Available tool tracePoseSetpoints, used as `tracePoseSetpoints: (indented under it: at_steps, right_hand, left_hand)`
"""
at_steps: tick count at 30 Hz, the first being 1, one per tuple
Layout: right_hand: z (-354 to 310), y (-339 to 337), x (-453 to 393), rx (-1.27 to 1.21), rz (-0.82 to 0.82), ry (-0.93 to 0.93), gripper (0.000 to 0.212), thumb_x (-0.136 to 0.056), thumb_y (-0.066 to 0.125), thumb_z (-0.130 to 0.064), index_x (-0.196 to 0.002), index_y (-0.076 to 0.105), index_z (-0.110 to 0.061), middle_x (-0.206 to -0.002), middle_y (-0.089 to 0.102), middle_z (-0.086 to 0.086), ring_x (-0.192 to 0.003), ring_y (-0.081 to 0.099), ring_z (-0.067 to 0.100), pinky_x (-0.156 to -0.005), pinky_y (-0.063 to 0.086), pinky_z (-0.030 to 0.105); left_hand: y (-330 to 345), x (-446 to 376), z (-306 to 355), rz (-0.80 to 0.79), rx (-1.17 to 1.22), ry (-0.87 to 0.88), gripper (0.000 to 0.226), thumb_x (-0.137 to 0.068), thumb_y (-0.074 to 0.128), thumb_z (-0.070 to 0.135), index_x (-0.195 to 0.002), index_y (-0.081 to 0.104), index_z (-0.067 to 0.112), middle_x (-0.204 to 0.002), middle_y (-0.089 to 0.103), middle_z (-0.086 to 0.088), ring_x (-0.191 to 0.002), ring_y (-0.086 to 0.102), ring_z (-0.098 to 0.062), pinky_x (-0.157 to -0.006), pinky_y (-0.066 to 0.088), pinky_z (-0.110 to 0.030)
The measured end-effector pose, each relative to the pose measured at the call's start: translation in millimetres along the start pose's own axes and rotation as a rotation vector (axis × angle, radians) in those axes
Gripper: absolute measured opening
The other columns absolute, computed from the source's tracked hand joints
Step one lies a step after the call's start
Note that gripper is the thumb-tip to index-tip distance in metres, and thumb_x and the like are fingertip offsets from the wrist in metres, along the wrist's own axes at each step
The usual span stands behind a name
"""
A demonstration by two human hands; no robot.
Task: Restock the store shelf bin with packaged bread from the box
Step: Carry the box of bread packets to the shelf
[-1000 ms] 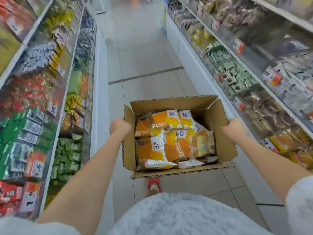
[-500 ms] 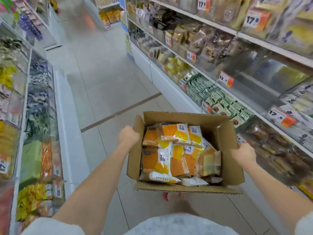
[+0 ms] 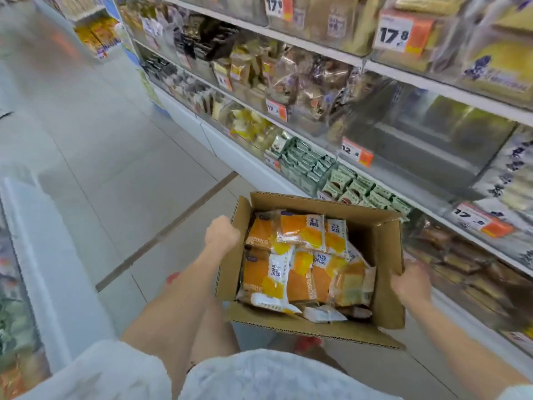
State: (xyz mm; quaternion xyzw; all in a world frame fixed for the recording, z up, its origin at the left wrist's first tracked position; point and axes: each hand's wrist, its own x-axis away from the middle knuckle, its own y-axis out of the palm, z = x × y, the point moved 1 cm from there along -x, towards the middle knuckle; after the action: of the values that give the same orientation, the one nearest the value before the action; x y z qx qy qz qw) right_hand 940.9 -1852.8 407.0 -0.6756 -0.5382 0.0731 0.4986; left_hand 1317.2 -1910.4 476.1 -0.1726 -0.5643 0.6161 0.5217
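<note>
- White shelf edge runs down the left side, and the goods behind it are too blurry to name.
- Pale floor tiles fill the aisle, with a dark line across them.
- The left hand is curled around the left wall of the cardboard box.
- Orange and white bread packs lie piled inside the box, more toward its left side.
- The right hand grips the box's right wall; its fingers are blurry.
- Shelves of wrapped snacks stand just beside the box on the right, with orange price tags.
- One clear bin there looks nearly bare.
- A red shoe peeks out under the box.
</note>
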Motion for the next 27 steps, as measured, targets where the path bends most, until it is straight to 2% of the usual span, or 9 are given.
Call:
tracePoseSetpoints:
  at_steps: [4, 8, 11, 13, 16, 20, 22, 25, 27]
  right_hand:
    - [4, 12, -20, -0.062, 0.038, 0.085, 0.010, -0.085, 0.054, -0.006, -0.080, 0.062, -0.006, -0.078, 0.062, 0.015, -0.068, 0.055, 0.029, -0.058, 0.042, 0.031]
    - [4, 31, -27, -0.129, 0.119, 0.206, 0.015, -0.088, 0.055, -0.015, -0.078, 0.062, -0.005, -0.074, 0.060, 0.012, -0.063, 0.051, 0.025, -0.056, 0.037, 0.030]
    - [2, 54, -38, -0.202, 0.203, 0.308, 0.016, -0.090, 0.056, -0.012, -0.082, 0.064, -0.001, -0.071, 0.059, 0.012, -0.060, 0.050, 0.024, -0.056, 0.038, 0.029]
    - [0, 70, -47, -0.241, 0.230, 0.362, 0.017, -0.090, 0.056, -0.013, -0.085, 0.065, 0.000, -0.072, 0.061, 0.014, -0.063, 0.053, 0.028, -0.059, 0.042, 0.031]
    - [-2, 92, -62, -0.255, 0.275, 0.432, 0.015, -0.087, 0.058, -0.016, -0.087, 0.066, -0.003, -0.078, 0.065, 0.017, -0.065, 0.053, 0.028, -0.061, 0.043, 0.033]
    - [6, 133, -74, -0.269, 0.315, 0.517, 0.015, -0.087, 0.058, -0.023, -0.083, 0.062, -0.010, -0.073, 0.061, 0.012, -0.062, 0.052, 0.028, -0.060, 0.042, 0.031]
    - [15, 155, -83, -0.270, 0.338, 0.546, 0.022, -0.085, 0.056, -0.030, -0.079, 0.061, -0.009, -0.069, 0.059, 0.009, -0.061, 0.052, 0.029, -0.059, 0.044, 0.032]
    - [32, 187, -101, -0.282, 0.318, 0.607, 0.016, -0.084, 0.059, -0.019, -0.082, 0.063, -0.004, -0.070, 0.059, 0.014, -0.062, 0.052, 0.030, -0.059, 0.041, 0.032]
    - [44, 209, -115, -0.303, 0.338, 0.615, 0.020, -0.081, 0.057, -0.023, -0.081, 0.063, -0.003, -0.069, 0.061, 0.016, -0.062, 0.052, 0.031, -0.056, 0.038, 0.030]
  left_hand:
    - [11, -44, 28, -0.073, -0.019, 0.049, 0.021, -0.082, 0.048, 0.001, -0.064, 0.040, 0.010, -0.068, 0.047, -0.007, -0.063, 0.051, -0.023, -0.047, 0.035, -0.026]
    - [25, -93, 60, -0.170, -0.021, 0.141, 0.017, -0.085, 0.050, 0.004, -0.069, 0.048, 0.007, -0.072, 0.053, -0.008, -0.079, 0.061, -0.032, -0.060, 0.047, -0.033]
    - [45, -130, 68, -0.256, -0.061, 0.210, 0.008, -0.088, 0.048, 0.005, -0.092, 0.055, 0.002, -0.093, 0.061, -0.011, -0.091, 0.061, -0.032, -0.071, 0.051, -0.035]
    - [60, -158, 67, -0.308, -0.099, 0.240, 0.013, -0.087, 0.048, 0.006, -0.094, 0.059, 0.003, -0.093, 0.064, -0.012, -0.091, 0.063, -0.032, -0.074, 0.054, -0.035]
    - [84, -201, 71, -0.365, -0.118, 0.254, 0.020, -0.086, 0.048, -0.001, -0.071, 0.054, 0.010, -0.070, 0.056, -0.006, -0.077, 0.060, -0.028, -0.065, 0.051, -0.034]
    - [120, -244, 71, -0.414, -0.161, 0.296, 0.026, -0.085, 0.047, -0.001, -0.067, 0.049, 0.017, -0.069, 0.054, -0.004, -0.074, 0.058, -0.026, -0.069, 0.054, -0.036]
    - [143, -265, 70, -0.426, -0.168, 0.296, 0.021, -0.083, 0.047, -0.001, -0.069, 0.053, 0.015, -0.075, 0.059, -0.009, -0.076, 0.061, -0.029, -0.070, 0.056, -0.038]
    - [183, -294, 69, -0.455, -0.190, 0.302, 0.014, -0.082, 0.048, -0.002, -0.081, 0.060, 0.004, -0.078, 0.060, -0.013, -0.072, 0.059, -0.028, -0.056, 0.048, -0.030]
    - [210, -309, 68, -0.476, -0.194, 0.313, 0.015, -0.083, 0.049, -0.002, -0.086, 0.062, 0.003, -0.081, 0.061, -0.013, -0.071, 0.058, -0.026, -0.052, 0.043, -0.027]
